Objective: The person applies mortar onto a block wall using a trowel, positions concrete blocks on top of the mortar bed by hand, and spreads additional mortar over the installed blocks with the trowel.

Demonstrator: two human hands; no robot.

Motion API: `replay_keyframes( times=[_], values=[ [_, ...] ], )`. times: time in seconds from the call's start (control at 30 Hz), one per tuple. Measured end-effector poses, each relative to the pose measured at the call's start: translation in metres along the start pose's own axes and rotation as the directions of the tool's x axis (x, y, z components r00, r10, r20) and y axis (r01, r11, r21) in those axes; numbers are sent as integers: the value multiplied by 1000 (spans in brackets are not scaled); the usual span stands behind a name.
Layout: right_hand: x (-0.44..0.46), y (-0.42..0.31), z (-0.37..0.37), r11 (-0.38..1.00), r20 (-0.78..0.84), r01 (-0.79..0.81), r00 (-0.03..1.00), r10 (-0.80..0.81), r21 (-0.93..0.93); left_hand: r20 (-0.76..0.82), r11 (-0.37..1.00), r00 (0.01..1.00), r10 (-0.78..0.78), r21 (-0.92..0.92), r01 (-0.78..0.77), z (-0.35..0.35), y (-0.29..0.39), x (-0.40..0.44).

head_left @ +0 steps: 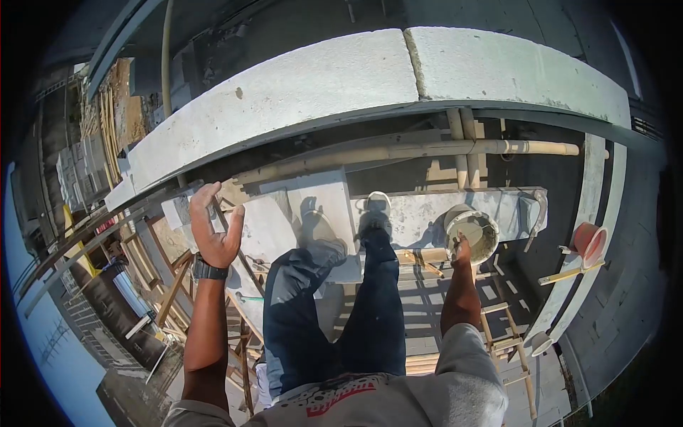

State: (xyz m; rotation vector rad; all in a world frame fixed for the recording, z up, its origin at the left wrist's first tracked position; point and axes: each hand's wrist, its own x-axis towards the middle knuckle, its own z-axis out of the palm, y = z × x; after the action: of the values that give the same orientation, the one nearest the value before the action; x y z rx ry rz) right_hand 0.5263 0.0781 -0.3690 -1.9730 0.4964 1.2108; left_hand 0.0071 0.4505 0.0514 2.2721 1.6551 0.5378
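My left hand is raised at the left with its fingers apart and nothing in it; a dark watch is on the wrist. My right hand reaches into a round bucket of grey mortar on the plank at the right. Its fingers are partly hidden, and whether they hold a tool cannot be made out. Above both hands runs a wall top of pale blocks, with a vertical joint between two of them. My feet stand on pale blocks and a mortar-spotted plank.
Bamboo poles cross between the wall and the plank. A hammer-like tool lies at the plank's right end. Farther right are a reddish bucket and a yellow level-like bar. A wooden ladder stands below; the ground lies far down at the left.
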Motion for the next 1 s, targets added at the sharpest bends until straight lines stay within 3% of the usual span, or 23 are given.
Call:
replay_keyframes(
  times=[0.03, 0.1, 0.13, 0.2, 0.23, 0.3, 0.37, 0.4, 0.43, 0.5, 0.57, 0.67, 0.7, 0.83, 0.97, 1.0],
  values=[
    [-11, -11, -5, 998, -90, -6, 996, 1, -63, 64, 998, 998, -15, -62, 19, 14, 5, -22],
    [-46, -28, -23, 952, -135, 44, 991, -2, 303, 263, 934, 934, -243, -197, 299, 35, 0, -74],
    [-49, -20, -61, 996, -166, 57, 985, -45, 69, 348, 920, 897, -272, -178, 348, 38, -8, -95],
    [-92, -62, -58, 995, -340, -98, 935, 100, 21, 412, 883, 845, -342, -166, 439, 44, -34, -138],
    [-82, -64, -50, 994, -219, 71, 972, -87, -81, 392, 854, 822, -412, -146, 498, 47, -46, -156],
    [-43, -30, -81, 895, 78, 395, 919, -387, -207, 384, 762, 714, -586, -38, 646, 42, -68, -190],
    [-78, -34, -49, 538, 336, 691, 713, -615, -483, 334, 607, 582, -742, -37, 794, 48, -100, -227],
    [-97, -37, -32, 300, 445, 787, 568, -692, -539, 324, 501, 497, -805, -80, 862, 48, -110, -236],
    [-110, -39, -25, 206, 490, 813, 507, -709, -544, 312, 484, 475, -823, -53, 873, 40, -111, -235],
    [-135, -39, -19, 366, 506, 782, 612, -608, -505, 298, 440, 419, -858, 4, 898, 20, -105, -233],
    [-157, -44, -13, 717, 437, 558, 816, -379, -419, 248, 479, 471, -846, -31, 877, 5, -108, -242],
    [-250, -75, 69, 920, 394, 276, 906, -153, -279, 147, 565, 563, -813, -34, 824, -17, -127, -263],
    [-277, -77, 99, 910, 407, 290, 900, -154, -297, 112, 596, 595, -796, -26, 802, -26, -133, -272],
    [-355, -67, 196, 812, 582, 434, 800, -147, -392, 5, 518, 518, -855, -2, 855, -59, -157, -302],
    [-438, -26, 282, 705, 695, 538, 714, -89, -462, 30, 423, 434, -901, -171, 890, -73, -185, -344],
    [-447, -10, 299, 674, 728, 580, 680, -92, -457, 33, 455, 463, -886, -140, 880, -76, -196, -356]
  ],
)
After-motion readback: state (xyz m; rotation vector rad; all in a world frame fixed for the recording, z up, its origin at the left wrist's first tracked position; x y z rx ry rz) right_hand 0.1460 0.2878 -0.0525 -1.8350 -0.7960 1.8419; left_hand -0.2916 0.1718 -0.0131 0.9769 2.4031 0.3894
